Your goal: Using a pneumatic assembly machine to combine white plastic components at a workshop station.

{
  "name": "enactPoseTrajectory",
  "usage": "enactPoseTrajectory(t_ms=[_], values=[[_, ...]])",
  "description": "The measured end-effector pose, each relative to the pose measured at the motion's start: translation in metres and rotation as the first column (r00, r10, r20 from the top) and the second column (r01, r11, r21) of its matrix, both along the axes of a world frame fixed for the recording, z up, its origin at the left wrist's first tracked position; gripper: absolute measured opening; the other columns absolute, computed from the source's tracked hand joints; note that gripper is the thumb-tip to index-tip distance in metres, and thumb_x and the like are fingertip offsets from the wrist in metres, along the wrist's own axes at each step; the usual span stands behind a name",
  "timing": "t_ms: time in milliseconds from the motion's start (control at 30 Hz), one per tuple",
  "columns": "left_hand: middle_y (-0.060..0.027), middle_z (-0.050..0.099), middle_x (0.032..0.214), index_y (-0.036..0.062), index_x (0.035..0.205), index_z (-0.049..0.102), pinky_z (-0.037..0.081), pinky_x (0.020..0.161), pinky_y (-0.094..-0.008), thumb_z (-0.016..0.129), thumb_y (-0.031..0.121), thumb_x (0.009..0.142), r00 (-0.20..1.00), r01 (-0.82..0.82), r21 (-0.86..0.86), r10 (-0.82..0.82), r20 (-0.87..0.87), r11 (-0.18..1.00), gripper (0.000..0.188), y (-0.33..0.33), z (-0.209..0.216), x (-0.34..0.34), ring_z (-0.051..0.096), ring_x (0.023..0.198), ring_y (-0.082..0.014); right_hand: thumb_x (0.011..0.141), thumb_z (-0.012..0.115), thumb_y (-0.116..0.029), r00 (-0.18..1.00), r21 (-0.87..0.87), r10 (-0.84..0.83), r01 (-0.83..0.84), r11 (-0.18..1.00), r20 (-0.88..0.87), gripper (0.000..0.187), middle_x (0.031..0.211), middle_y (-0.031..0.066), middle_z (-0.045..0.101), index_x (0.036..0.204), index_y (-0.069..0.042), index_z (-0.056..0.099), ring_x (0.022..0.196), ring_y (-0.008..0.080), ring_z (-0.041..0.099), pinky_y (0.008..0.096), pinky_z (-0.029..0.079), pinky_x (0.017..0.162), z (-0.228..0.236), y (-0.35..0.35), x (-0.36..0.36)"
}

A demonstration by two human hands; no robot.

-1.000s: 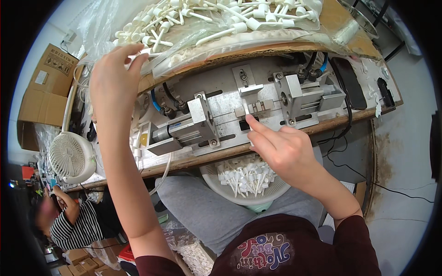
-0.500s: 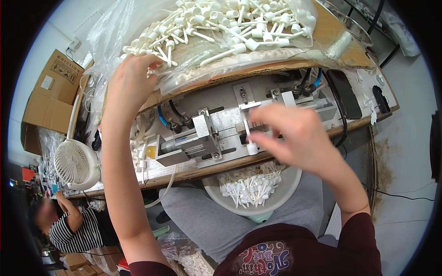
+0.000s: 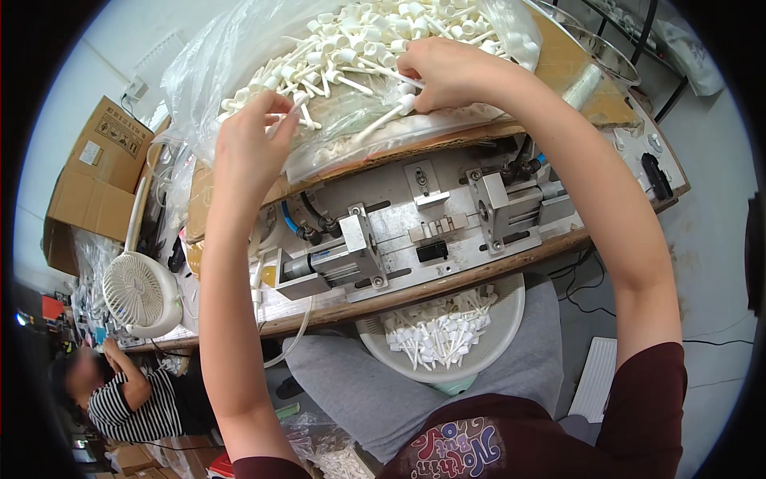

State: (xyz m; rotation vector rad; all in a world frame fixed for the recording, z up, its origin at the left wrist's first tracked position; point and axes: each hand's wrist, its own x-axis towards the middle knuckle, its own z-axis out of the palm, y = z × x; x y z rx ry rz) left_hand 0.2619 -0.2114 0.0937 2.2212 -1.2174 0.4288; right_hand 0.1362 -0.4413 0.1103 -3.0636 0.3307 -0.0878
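Observation:
My left hand is at the left front edge of a heap of white plastic capped sticks. A white stick is pinched between its thumb and fingers. Over at the heap's right front, my right hand has its fingers closed around the end of another white capped stick; its thumb is close to a cap. Below both hands lies a metal fixture with a small notched block in its middle, between two cylinder clamps; no white stick is in it.
The heap lies in clear plastic film on a cardboard sheet. A round white basket of capped sticks rests between my legs. A white fan and cardboard box are at left. Another person sits at far left.
My right hand has gone from the fixture up to the heap. The white capped stick that was in the fixture is gone from it. My left hand stays by the heap, now with a stick showing.

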Motion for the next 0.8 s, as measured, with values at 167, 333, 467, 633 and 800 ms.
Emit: enactPoseTrajectory(t_ms=[167,333,467,633,800], values=[[-0.0166,0.075,0.097,0.0033,0.099,0.071,0.054,0.081,-0.0407,0.071,0.014,0.090,0.995,0.079,-0.049,-0.076,0.060,0.996,0.014,-0.005,-0.011,0.002,0.074,0.094,-0.0306,0.081,0.072,-0.011,0.948,-0.203,0.171,-0.118,0.972,0.268,0.016,0.097,0.0141,0.072,0.095,-0.003,0.072,0.089,0.0330,0.071,0.0428,0.057,0.077,-0.011,-0.011,-0.006],[-0.0127,0.074,0.093,0.0013,0.111,0.066,0.054,0.074,-0.0313,0.065,0.016,0.098,0.985,0.053,-0.452,-0.122,-0.125,0.891,0.019,-0.004,-0.001,-0.018,0.073,0.089,-0.0196,0.086,0.071,-0.012,0.782,0.038,0.094,-0.148,0.988,0.616,0.011,0.090,0.0078,0.069,0.095,-0.006,0.068,0.080,0.0268,0.067,0.0360,0.053,0.069,-0.019,-0.012,-0.039],[-0.0078,0.069,0.106,-0.0022,0.127,0.058,0.051,0.070,-0.0250,0.060,0.014,0.102,0.692,-0.017,-0.676,-0.479,-0.540,0.737,0.030,0.018,0.015,-0.065,0.069,0.088,-0.0126,0.083,0.072,-0.008,0.611,0.033,0.120,-0.234,0.972,0.783,0.017,0.095,0.0092,0.071,0.099,-0.008,0.069,0.087,0.0291,0.070,0.0385,0.056,0.072,-0.032,0.019,-0.075],[-0.0164,0.053,0.136,0.0003,0.155,0.035,0.057,0.086,-0.0311,0.050,-0.005,0.099,0.214,0.003,-0.652,-0.637,-0.741,0.759,0.059,0.051,-0.020,-0.155,0.065,0.111,-0.0201,0.077,0.073,0.002,0.456,-0.069,0.183,-0.255,0.965,0.871,0.025,0.097,0.0072,0.073,0.099,-0.008,0.069,0.086,0.0274,0.071,0.0357,0.056,0.072,-0.057,0.042,-0.113],[-0.0171,0.064,0.123,-0.0031,0.125,0.067,0.063,0.075,-0.0310,0.069,-0.008,0.088,0.835,0.208,-0.353,-0.353,-0.422,0.912,0.037,0.071,-0.066,-0.178,0.072,0.096,-0.0234,0.074,0.071,0.008,0.477,0.129,0.023,-0.284,0.950,0.879,0.026,0.099,0.0107,0.073,0.097,-0.003,0.070,0.088,0.0272,0.071,0.0342,0.057,0.074,-0.077,0.062,-0.141]])
